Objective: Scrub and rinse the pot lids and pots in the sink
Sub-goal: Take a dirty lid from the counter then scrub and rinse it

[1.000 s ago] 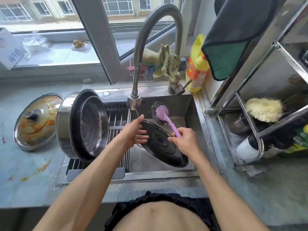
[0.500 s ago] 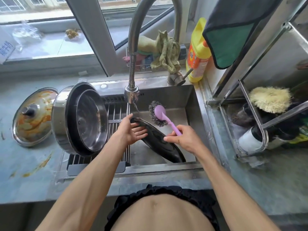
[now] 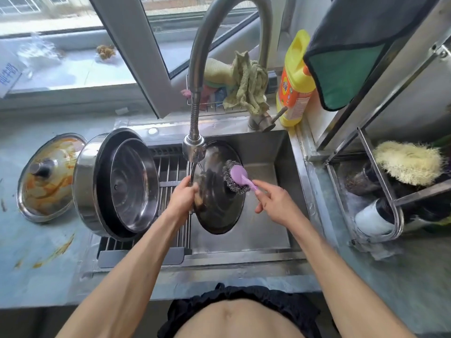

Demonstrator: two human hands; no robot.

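Over the steel sink (image 3: 266,147) a dark round pot lid (image 3: 217,206) stands tilted on its edge, under the faucet head (image 3: 194,148), from which a thin stream runs. My left hand (image 3: 181,197) grips the lid's left rim. My right hand (image 3: 273,201) holds the purple handle of a steel-wool scrubber (image 3: 235,176), whose pad presses on the lid's upper right face. To the left, two nested steel pots (image 3: 117,184) lean on the drain rack. A sauce-stained lid (image 3: 46,176) lies on the counter further left.
A drain rack (image 3: 170,167) covers the sink's left part. A yellow detergent bottle (image 3: 295,79) and rags (image 3: 244,81) stand behind the sink. A wire shelf (image 3: 380,191) with brushes and cups sits at the right. Sauce smears mark the left counter.
The lid has been turned from lying nearly flat to facing me, and raised under the faucet. The scrubber has moved from beside the lid onto its face.
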